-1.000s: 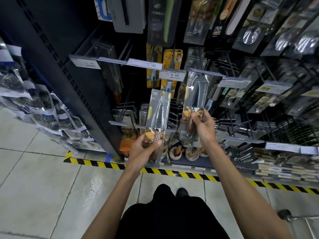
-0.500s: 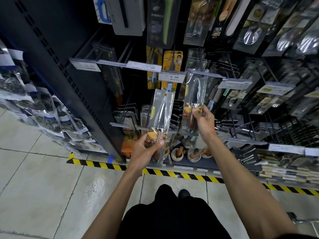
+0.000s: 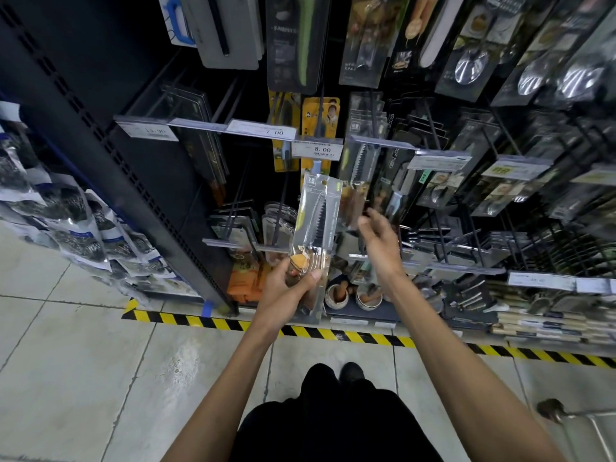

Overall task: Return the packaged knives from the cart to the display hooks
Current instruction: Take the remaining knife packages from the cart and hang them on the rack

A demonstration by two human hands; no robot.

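My left hand (image 3: 289, 288) grips the lower end of a clear-packaged serrated knife (image 3: 316, 221) with a brownish handle, held upright in front of the display. A second packaged knife (image 3: 360, 168) of the same kind hangs on a display hook just above and to the right, under a clear price strip. My right hand (image 3: 378, 240) is just below that hanging pack, fingers loosely curled and holding nothing.
Dark hook racks (image 3: 466, 201) full of packaged kitchen tools fill the wall ahead. A price tag (image 3: 316, 150) reads 8.00. Yellow-black tape (image 3: 333, 333) marks the floor edge. Small bowls (image 3: 353, 296) sit on the bottom shelf. A cart corner (image 3: 573, 418) shows at bottom right.
My right hand has let go of its knife pack, which now hangs on the hook, and has drawn back and down. The left hand still holds its pack in about the same place.
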